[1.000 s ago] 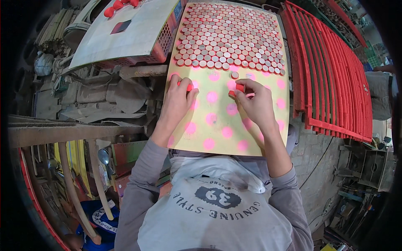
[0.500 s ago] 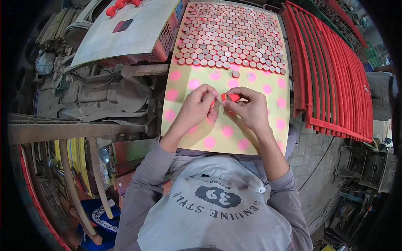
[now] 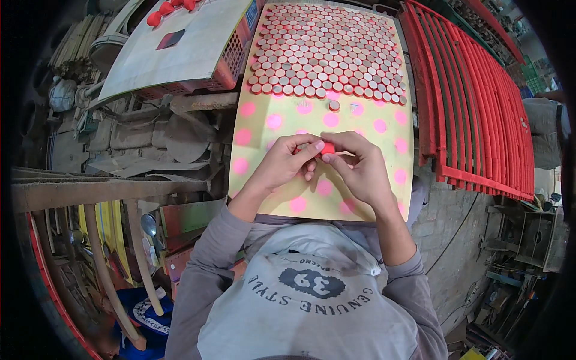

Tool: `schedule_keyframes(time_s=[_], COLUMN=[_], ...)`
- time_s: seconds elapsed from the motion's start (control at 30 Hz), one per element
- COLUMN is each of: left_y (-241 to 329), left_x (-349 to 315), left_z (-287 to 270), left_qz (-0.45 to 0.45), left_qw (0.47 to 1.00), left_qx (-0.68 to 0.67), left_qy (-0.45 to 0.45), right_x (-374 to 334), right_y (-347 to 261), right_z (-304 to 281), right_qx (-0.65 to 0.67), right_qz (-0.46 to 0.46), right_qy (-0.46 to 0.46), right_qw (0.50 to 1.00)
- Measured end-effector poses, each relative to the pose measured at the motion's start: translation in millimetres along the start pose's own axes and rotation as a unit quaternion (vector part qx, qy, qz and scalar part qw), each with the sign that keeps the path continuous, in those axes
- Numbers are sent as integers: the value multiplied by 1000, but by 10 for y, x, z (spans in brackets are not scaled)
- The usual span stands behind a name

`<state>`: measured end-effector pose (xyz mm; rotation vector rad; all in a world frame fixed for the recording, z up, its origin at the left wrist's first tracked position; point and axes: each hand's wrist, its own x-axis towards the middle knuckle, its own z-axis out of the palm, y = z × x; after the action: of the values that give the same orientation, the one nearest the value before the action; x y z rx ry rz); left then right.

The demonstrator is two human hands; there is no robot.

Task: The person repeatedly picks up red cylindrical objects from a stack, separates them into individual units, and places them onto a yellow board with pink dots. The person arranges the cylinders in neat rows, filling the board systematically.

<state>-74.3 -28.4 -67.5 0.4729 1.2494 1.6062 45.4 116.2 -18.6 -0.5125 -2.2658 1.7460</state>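
Over the near half of a yellow board (image 3: 276, 205) with pink spots, my two hands meet fingertip to fingertip. Between thumb and fingers, my right hand (image 3: 364, 168) pinches a small, smooth red piece (image 3: 327, 149). My left hand (image 3: 282, 163) is closed too, its thumb and forefinger against the same piece. A little more red shows under the left fingers, mostly hidden. Beyond the hands, several rows of round, red-edged discs (image 3: 327, 54) with pale tops cover the board's far half. One loose disc (image 3: 334, 106) lies just nearer than the rows.
Left of the board, a pale sheet (image 3: 186, 57) rests on a red crate (image 3: 235, 55), with several red pieces (image 3: 155, 18) at its far edge. Bright red slats (image 3: 480, 120) stand close on the right. A wooden rail (image 3: 108, 193) runs along the left.
My hands have come together and sunk slightly toward me. The red piece in my right hand now meets my left fingertips, where a gap was before.
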Motion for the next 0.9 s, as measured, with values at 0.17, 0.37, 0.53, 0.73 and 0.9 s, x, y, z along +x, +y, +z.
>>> schedule_keyframes(time_s=[0.17, 0.37, 0.53, 0.73, 0.9], left_y=[72, 109, 114, 82, 147], left_x=[-16, -21, -11, -32, -47], left_z=[67, -12, 26, -21, 29], left_qz=[37, 48, 38, 23, 26], left_qw=[998, 997, 999, 999, 999], left_qx=[35, 50, 1, -34, -28], left_qy=[23, -18, -1, -6, 7], right_x=[21, 34, 112, 159, 223], right_y=[66, -25, -31, 6, 138], right_z=[-53, -76, -86, -72, -252], right_qx=[15, -15, -14, 65, 77], right_qz=[-22, -39, -14, 7, -6], right_qy=[29, -6, -26, -52, -56], right_qw=[999, 999, 999, 996, 995])
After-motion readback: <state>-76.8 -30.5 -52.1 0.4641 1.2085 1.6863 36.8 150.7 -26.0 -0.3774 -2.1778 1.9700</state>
